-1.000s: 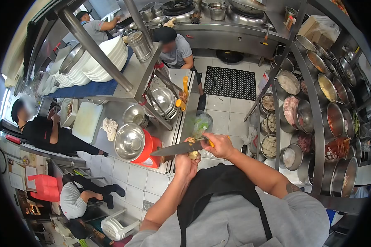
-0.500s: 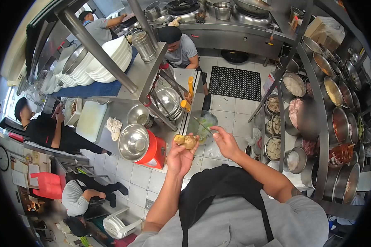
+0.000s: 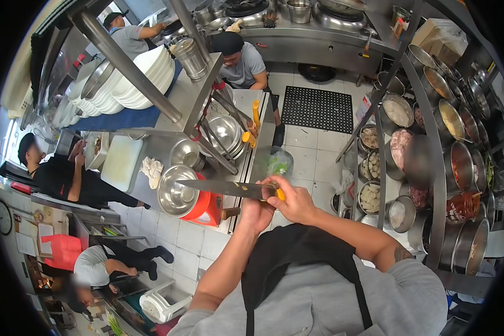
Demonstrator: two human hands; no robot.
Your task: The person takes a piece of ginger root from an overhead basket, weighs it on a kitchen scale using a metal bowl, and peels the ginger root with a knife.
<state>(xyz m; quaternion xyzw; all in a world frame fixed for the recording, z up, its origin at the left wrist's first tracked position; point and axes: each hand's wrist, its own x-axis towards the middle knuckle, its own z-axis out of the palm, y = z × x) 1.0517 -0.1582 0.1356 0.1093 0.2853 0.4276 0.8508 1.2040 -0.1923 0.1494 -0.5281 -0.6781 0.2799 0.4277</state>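
Near the steel bowl (image 3: 168, 200) on the red base (image 3: 206, 209), the right hand (image 3: 295, 203) is gripping a probably stiff, slick knife (image 3: 224, 188), best held by its yellow handle (image 3: 280, 194); whether the left hand (image 3: 256, 215) is holding anything, I cannot tell.

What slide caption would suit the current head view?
Right hand grips a yellow-handled knife close over the left hand, near a metal bowl on a red base.

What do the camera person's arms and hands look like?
The left hand and right hand have no gloves. The grey sleeves are short, and the right arm has a dark marking, probably a tattoo, near its sleeve.
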